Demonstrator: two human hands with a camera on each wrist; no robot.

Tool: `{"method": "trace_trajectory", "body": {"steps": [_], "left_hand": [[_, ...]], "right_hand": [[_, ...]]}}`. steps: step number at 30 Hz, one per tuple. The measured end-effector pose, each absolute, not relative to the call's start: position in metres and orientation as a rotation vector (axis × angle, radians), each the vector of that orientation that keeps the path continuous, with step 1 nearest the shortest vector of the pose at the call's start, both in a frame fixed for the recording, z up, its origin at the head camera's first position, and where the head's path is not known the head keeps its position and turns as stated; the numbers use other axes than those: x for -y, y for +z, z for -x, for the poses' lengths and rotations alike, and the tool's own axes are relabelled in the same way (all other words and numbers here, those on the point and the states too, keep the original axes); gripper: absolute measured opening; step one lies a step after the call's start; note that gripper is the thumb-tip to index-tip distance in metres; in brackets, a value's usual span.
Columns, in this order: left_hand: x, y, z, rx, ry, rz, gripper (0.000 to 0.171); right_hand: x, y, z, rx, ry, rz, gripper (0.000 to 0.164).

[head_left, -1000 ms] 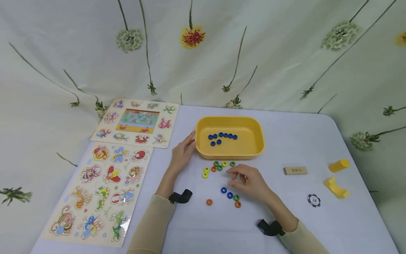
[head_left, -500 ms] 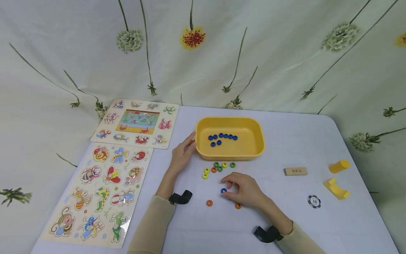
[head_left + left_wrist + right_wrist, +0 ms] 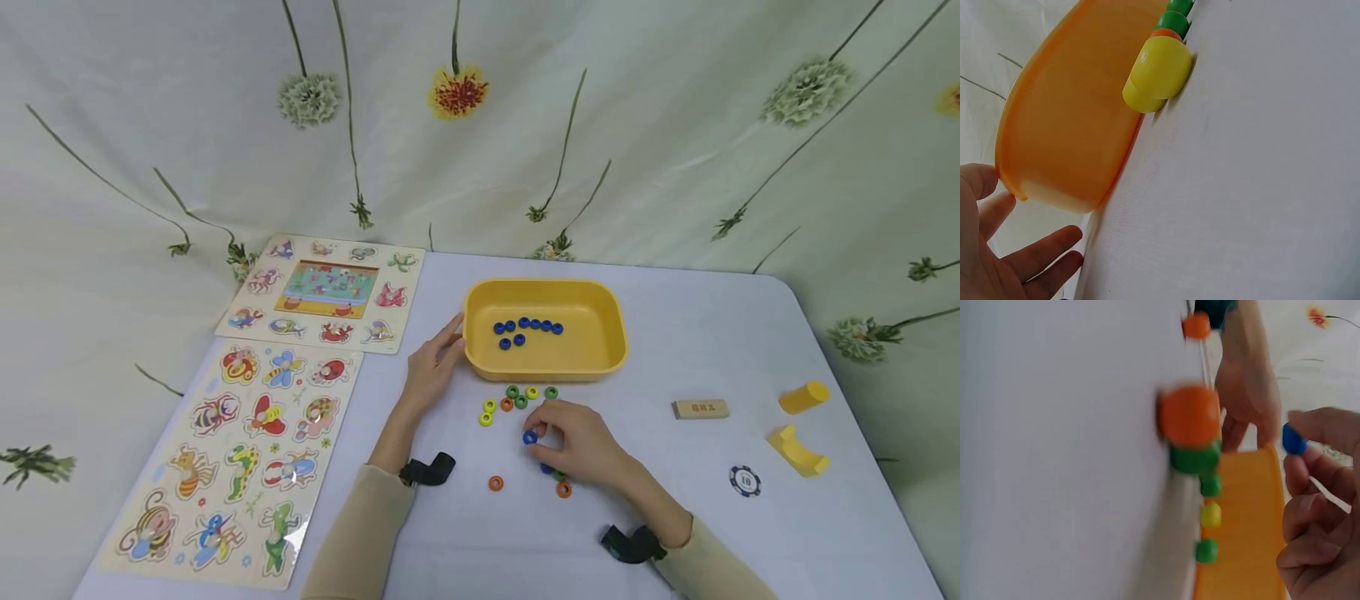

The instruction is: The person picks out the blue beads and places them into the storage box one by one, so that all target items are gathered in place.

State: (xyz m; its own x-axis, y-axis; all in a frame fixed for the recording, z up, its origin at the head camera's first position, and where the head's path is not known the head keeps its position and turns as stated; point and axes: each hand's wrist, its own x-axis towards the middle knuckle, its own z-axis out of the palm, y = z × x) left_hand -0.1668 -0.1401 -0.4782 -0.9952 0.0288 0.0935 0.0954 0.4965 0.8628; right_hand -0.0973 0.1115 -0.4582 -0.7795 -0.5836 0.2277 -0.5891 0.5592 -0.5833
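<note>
My right hand (image 3: 583, 442) pinches a blue bead (image 3: 530, 437) between thumb and fingertips, raised over the table. In the right wrist view that blue bead (image 3: 1294, 440) sits between the fingertips, clear of the surface. My left hand (image 3: 429, 367) touches the left end of a yellow tray (image 3: 547, 373) with extended fingers; the left wrist view shows fingertips on its rim and other fingers spread. Several blue beads (image 3: 535, 323) lie inside the tray. Another blue bead (image 3: 547, 469) and a green one are partly hidden beneath my right hand, with an orange bead (image 3: 564, 489) beside them.
Green, yellow and orange beads (image 3: 521, 402) lie before the tray. A lone orange bead (image 3: 496, 483) is nearer. Two picture puzzle boards (image 3: 296, 446) cover the left side. Rightward lie a wooden block (image 3: 701, 409), a yellow cylinder (image 3: 804, 397), a yellow arch (image 3: 798, 451) and a chip (image 3: 746, 481).
My right hand moved down toward the near beads, took hold of a blue bead and lifted it slightly toward the tray. The left hand stayed at the tray.
</note>
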Motion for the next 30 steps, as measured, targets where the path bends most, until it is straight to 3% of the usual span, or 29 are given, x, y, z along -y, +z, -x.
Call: {"method": "trace_trajectory", "body": {"steps": [6,14,30], "left_hand": [[0.141,-0.480,0.168,2.673,-1.526,0.096,0.043],[0.141,-0.482,0.169,2.669,-1.520,0.098,0.043],[0.140,-0.483,0.169,2.666,-1.477,0.123,0.043]], "right_hand": [[-0.115,-0.420,0.150,2.638,1.071,-0.904,0.016],[-0.108,-0.433,0.215,2.925,0.818,-0.661,0.016],[-0.092,-0.443,0.235,3.148,0.728,-0.671,0.018]]}}
